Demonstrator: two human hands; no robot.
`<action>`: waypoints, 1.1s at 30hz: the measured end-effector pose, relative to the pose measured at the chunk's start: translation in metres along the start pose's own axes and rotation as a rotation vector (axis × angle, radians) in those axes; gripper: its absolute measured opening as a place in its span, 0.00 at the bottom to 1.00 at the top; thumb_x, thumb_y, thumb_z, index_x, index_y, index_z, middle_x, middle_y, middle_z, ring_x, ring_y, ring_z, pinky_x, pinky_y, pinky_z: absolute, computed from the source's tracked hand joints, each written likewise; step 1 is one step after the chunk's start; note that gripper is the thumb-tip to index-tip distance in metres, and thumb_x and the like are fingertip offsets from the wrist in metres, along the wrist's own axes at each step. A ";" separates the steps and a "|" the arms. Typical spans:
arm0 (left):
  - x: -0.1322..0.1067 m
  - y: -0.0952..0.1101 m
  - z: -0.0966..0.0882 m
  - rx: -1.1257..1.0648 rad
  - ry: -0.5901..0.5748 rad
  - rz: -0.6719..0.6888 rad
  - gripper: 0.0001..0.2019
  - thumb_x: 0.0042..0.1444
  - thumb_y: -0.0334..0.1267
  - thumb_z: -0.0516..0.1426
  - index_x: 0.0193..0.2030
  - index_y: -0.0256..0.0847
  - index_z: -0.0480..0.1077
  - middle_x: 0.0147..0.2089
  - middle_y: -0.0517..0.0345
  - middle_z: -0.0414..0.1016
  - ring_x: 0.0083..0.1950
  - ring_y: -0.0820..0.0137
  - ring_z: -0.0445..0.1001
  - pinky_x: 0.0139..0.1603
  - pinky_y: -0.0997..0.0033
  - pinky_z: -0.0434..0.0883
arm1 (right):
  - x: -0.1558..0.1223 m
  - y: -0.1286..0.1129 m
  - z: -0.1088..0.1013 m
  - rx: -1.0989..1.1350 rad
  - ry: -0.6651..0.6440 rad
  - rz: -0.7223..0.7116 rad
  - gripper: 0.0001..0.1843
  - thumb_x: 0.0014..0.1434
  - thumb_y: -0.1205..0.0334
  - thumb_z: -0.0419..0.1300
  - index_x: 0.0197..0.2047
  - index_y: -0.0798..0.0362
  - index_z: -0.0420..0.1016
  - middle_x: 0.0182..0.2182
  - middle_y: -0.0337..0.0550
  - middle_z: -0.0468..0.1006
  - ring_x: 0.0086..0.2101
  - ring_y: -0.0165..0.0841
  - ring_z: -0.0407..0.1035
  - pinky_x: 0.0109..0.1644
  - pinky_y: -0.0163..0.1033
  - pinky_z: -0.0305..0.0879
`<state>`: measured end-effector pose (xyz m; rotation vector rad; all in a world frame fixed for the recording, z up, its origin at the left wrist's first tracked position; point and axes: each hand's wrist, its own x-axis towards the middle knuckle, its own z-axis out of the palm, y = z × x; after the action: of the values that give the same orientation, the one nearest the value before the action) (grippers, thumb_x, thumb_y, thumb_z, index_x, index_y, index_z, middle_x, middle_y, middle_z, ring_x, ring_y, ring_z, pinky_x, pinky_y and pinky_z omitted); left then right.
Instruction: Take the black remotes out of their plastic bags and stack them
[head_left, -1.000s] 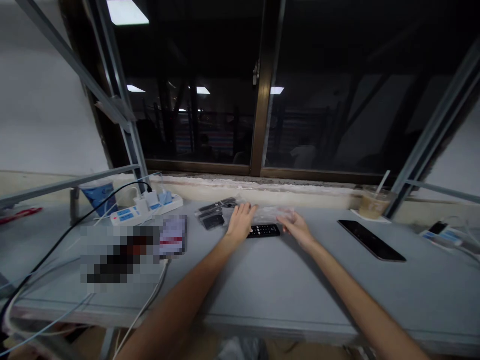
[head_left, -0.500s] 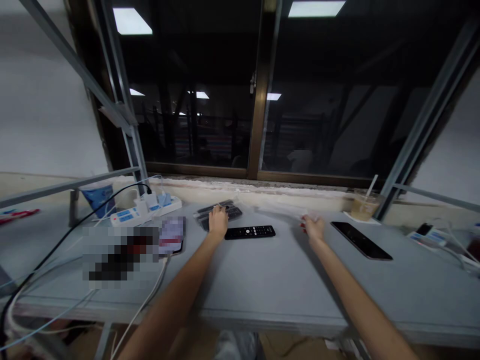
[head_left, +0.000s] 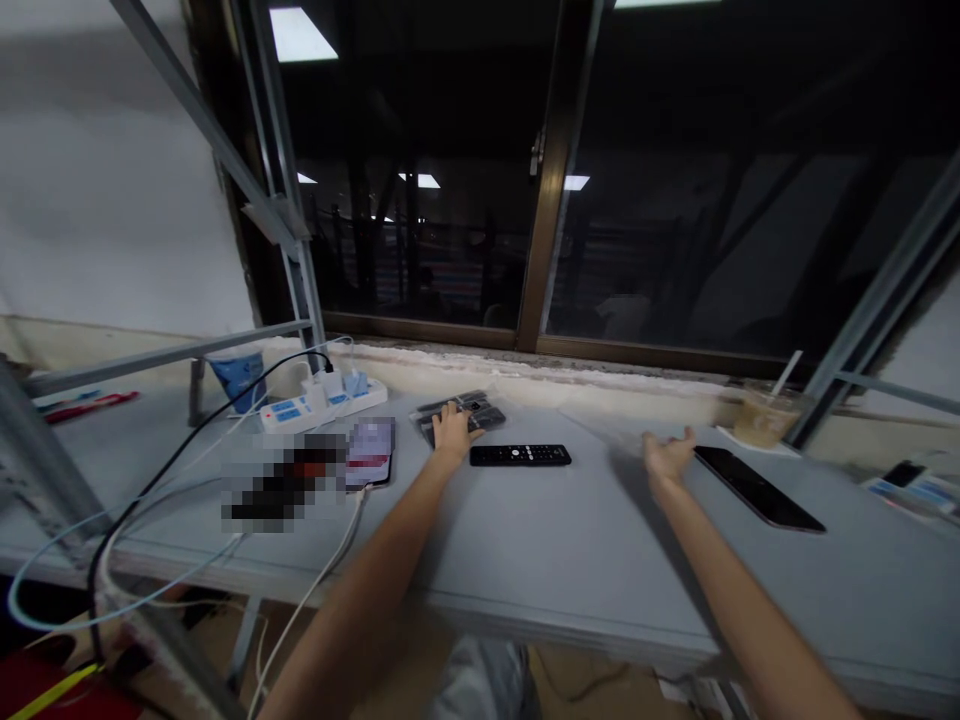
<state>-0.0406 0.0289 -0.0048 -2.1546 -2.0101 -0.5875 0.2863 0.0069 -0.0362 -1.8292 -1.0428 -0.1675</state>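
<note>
My left hand (head_left: 451,434) rests with its fingers spread over dark, flat items in clear plastic packaging (head_left: 489,415) near the back of the desk. What the items are I cannot make out. Just to the right of that hand lies a black remote control (head_left: 520,456), touched by neither hand. Farther right, my right hand (head_left: 667,458) is above the desk, thumb and fingers apart. A faint sheet of clear plastic (head_left: 611,432) shows beside its fingers; whether they touch is unclear. Near this hand lies a black tablet or large phone (head_left: 757,488).
On the left are a white power strip (head_left: 324,403), a blue cup (head_left: 238,380), a phone (head_left: 370,455) with a charging cable, and loose cables. A drink cup with a straw (head_left: 766,415) stands at back right. Metal posts flank the desk (head_left: 570,550).
The view has swung slightly right-to-left, shifting things rightward in it. My right hand's fingers have spread; the red-and-clear thing at them no longer shows. My left hand stays on the packaging.
</note>
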 end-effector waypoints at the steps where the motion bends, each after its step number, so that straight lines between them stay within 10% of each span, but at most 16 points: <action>1: 0.000 0.000 0.000 -0.004 0.006 0.000 0.18 0.53 0.47 0.55 0.49 0.42 0.68 0.54 0.46 0.64 0.55 0.58 0.61 0.51 0.58 0.60 | -0.001 -0.002 -0.004 -0.007 0.053 0.056 0.38 0.52 0.58 0.46 0.61 0.64 0.33 0.48 0.67 0.61 0.48 0.53 0.61 0.46 0.55 0.60; 6: 0.000 0.000 0.002 -0.023 0.015 -0.009 0.18 0.53 0.48 0.55 0.47 0.40 0.67 0.51 0.46 0.64 0.54 0.59 0.62 0.51 0.59 0.60 | -0.012 -0.018 -0.022 -0.107 0.191 -0.025 0.35 0.50 0.58 0.52 0.61 0.55 0.49 0.56 0.61 0.55 0.53 0.55 0.52 0.51 0.57 0.52; 14: 0.002 0.002 0.004 -0.046 -0.020 0.078 0.18 0.51 0.46 0.58 0.46 0.41 0.67 0.50 0.50 0.68 0.51 0.62 0.66 0.53 0.62 0.58 | -0.020 -0.017 -0.005 -0.226 -0.288 -0.402 0.20 0.54 0.60 0.47 0.49 0.53 0.70 0.48 0.49 0.71 0.47 0.40 0.64 0.53 0.47 0.54; 26: 0.002 0.001 0.005 -0.005 -0.024 0.085 0.20 0.53 0.51 0.55 0.48 0.42 0.66 0.49 0.49 0.68 0.50 0.61 0.68 0.49 0.66 0.63 | -0.020 -0.009 -0.007 -0.442 -0.306 -0.162 0.22 0.53 0.58 0.50 0.50 0.57 0.68 0.38 0.55 0.76 0.41 0.45 0.69 0.53 0.56 0.49; 33: -0.002 0.015 -0.011 -0.171 0.255 0.220 0.20 0.56 0.50 0.52 0.53 0.45 0.62 0.48 0.56 0.66 0.44 0.67 0.71 0.47 0.71 0.65 | -0.018 -0.020 -0.012 -0.219 -0.194 -0.202 0.23 0.51 0.61 0.52 0.50 0.58 0.67 0.42 0.57 0.73 0.43 0.44 0.67 0.50 0.50 0.56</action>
<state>-0.0283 0.0216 0.0065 -2.2207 -1.6204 -0.9735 0.2646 -0.0099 -0.0263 -1.9627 -1.3922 -0.2367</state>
